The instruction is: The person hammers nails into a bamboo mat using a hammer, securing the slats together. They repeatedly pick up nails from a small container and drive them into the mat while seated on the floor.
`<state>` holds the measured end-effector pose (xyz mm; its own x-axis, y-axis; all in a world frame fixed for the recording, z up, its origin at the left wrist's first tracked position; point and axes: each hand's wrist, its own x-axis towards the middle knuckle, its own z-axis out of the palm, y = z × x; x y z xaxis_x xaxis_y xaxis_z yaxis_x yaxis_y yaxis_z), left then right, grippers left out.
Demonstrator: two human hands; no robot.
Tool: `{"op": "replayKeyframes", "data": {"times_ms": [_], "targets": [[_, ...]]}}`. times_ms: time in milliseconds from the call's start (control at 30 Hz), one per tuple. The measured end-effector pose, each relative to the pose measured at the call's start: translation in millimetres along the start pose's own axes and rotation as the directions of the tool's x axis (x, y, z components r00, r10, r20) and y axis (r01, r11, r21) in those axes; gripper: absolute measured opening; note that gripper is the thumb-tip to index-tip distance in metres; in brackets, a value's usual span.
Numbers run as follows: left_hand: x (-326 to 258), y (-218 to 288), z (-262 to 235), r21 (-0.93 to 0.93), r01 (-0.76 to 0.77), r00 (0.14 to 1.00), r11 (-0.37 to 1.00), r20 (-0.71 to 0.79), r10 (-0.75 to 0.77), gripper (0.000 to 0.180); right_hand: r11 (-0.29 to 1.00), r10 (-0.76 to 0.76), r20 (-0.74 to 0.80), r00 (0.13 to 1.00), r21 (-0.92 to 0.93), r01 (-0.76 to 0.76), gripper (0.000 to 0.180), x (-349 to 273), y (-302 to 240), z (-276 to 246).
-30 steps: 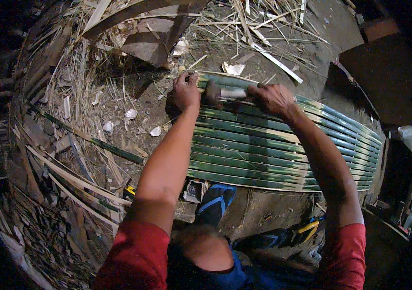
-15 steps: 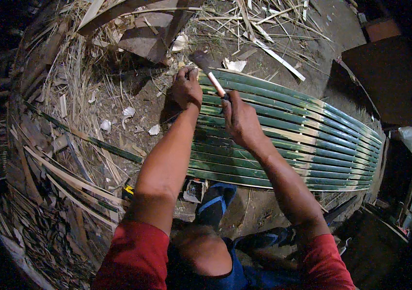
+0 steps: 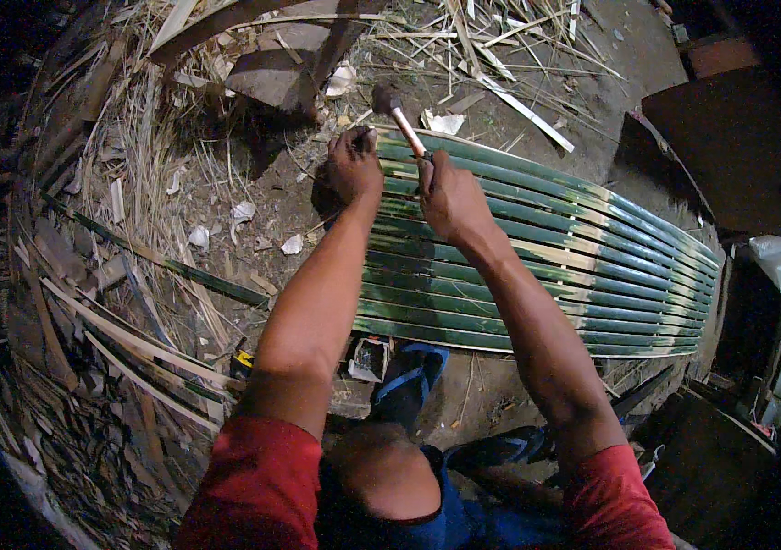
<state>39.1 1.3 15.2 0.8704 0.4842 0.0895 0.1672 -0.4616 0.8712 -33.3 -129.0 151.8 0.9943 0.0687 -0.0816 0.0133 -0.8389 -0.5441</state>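
A panel of green bamboo slats (image 3: 464, 261), spaced by narrow gaps and crossed by paler bands, stretches over the ground from the middle to the right. My right hand (image 3: 456, 200) is wrapped round the handle of a hammer (image 3: 407, 131), held over the panel's far left corner with its dark head pointing away from me. At that same corner, my left hand (image 3: 354, 165) has its fingers pinched together against the slat ends. Whatever is between those fingers is too small and hidden to tell.
Loose bamboo strips (image 3: 523, 110) and shavings litter the ground at the far side. Long split strips (image 3: 147, 344) lie at left. A wooden block (image 3: 276, 69) stands beyond my left hand. By my sandalled foot (image 3: 411, 380) sits a small open box (image 3: 369, 358).
My right hand and the hammer have shifted slightly away from me. My left hand stays at the panel's corner.
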Motion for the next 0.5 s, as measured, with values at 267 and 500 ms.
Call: {"op": "replayKeyframes", "data": {"times_ms": [267, 500], "targets": [[3.2, 28.7, -26.7, 0.221, 0.136, 0.916, 0.966, 0.344, -0.208, 0.092, 0.994, -0.071, 0.029, 0.997, 0.079, 0.069, 0.019, -15.6, -4.5, 0.3], [5.4, 31.7, -24.3, 0.242, 0.141, 0.930, 0.960, 0.299, -0.212, 0.098, 0.978, 0.051, -0.064, 0.997, 0.206, -0.037, 0.022, -6.8, -0.1, 8.9]]}}
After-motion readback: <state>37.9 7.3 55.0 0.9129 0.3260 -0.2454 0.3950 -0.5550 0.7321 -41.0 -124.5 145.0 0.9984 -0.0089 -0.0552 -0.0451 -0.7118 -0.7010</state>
